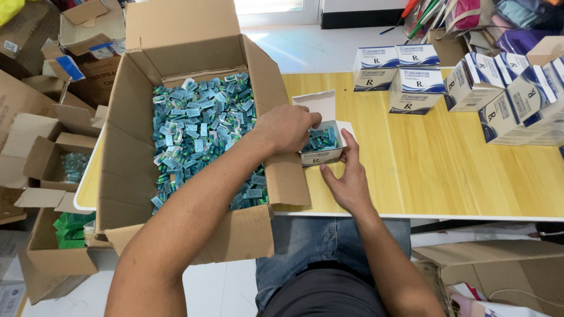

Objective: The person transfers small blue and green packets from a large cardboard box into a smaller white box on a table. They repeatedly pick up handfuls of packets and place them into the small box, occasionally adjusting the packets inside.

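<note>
Left hand point(288, 128): fingertips disappearing inside the small open white box point(320, 144), hiding part of its blue strips. Stacked white-and-blue cartons point(517, 100), far right: running off the edge. Person's forearms: leaving the near edge.

Left hand point(286, 128) curled, fingers down, right hand point(348, 179) open, upright

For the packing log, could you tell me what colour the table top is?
The table top is light yellow wood grain, seen in the head view.

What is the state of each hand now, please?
Left hand: closed over blister strips inside the small box.
Right hand: open, steadying the small box.
</note>
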